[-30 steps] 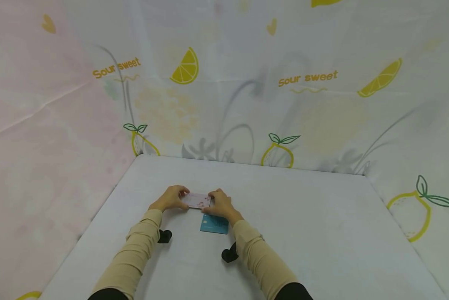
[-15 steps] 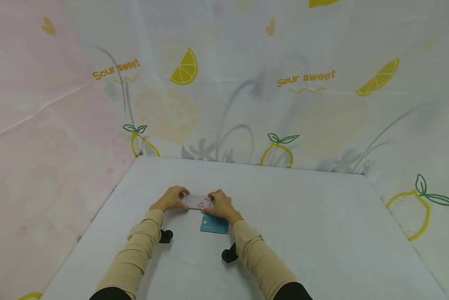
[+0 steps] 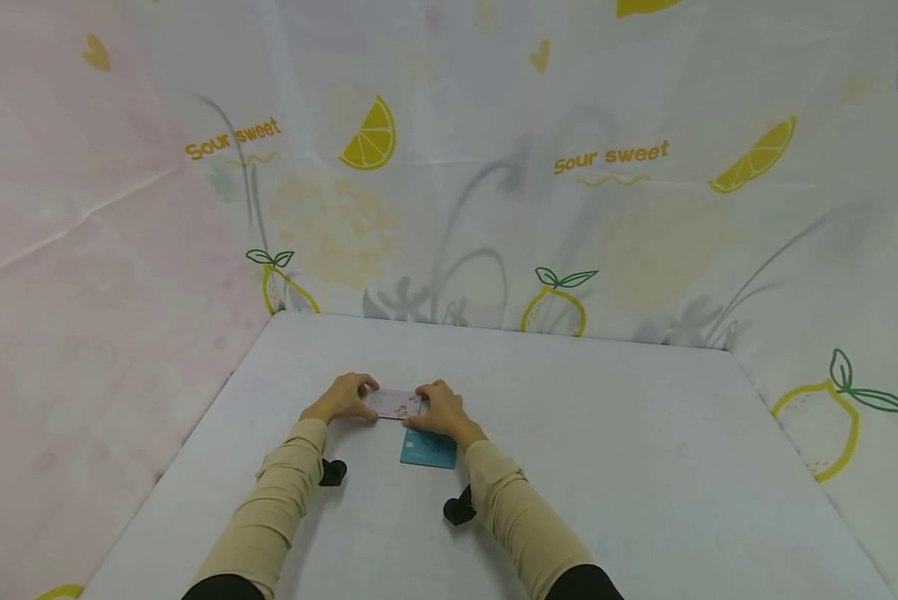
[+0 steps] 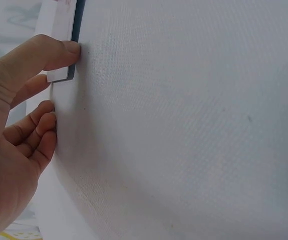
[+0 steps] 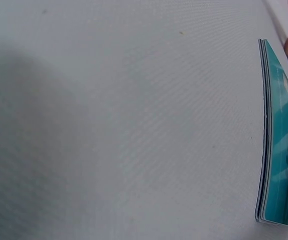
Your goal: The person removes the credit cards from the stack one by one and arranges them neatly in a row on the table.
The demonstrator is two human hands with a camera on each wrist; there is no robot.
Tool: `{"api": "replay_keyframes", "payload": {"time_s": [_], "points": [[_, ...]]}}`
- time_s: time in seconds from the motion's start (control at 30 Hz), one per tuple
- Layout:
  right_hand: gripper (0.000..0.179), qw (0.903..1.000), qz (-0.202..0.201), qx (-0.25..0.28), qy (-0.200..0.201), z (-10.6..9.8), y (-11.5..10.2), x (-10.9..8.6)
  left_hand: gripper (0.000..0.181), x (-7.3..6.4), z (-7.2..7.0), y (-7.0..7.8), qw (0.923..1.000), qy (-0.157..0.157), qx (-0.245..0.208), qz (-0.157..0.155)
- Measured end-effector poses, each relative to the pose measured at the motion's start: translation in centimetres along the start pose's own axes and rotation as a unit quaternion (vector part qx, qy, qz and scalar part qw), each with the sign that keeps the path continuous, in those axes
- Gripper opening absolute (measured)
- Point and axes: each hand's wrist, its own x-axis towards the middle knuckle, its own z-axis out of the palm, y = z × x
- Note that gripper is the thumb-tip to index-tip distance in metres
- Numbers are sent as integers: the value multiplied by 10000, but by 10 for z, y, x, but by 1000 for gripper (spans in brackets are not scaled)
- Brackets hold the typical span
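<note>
A pale pinkish printed card (image 3: 394, 402) lies flat on the white table, with a dark layer under it in the left wrist view. My left hand (image 3: 339, 397) pinches its left end between thumb and index finger; the other fingers are curled near the tabletop. At the right end, my right hand (image 3: 444, 412) grips the card with thumb and fingers. Just in front sits a teal stack of cards (image 3: 428, 448) with a chip on the top one, partly under my right hand. Several layered edges of this stack (image 5: 279, 145) show in the right wrist view.
The white table (image 3: 606, 458) ends at a back wall (image 3: 456, 208) printed with lemons and "Sour sweet". A pinkish wall (image 3: 81, 333) borders the left side. Black wrist-worn pieces stick out beneath both beige sleeves (image 3: 276, 483).
</note>
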Motion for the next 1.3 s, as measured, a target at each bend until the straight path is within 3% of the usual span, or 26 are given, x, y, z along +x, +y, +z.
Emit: {"api": "replay_keyframes", "payload": {"time_s": [0.47, 1.3], "points": [[60, 9999, 50, 86, 50, 2, 0, -1, 50, 0, 0, -1, 9999, -54, 1, -96], [59, 9997, 63, 182, 152, 1, 0, -3, 50, 2, 3, -4, 10000, 9, 56, 57]]}}
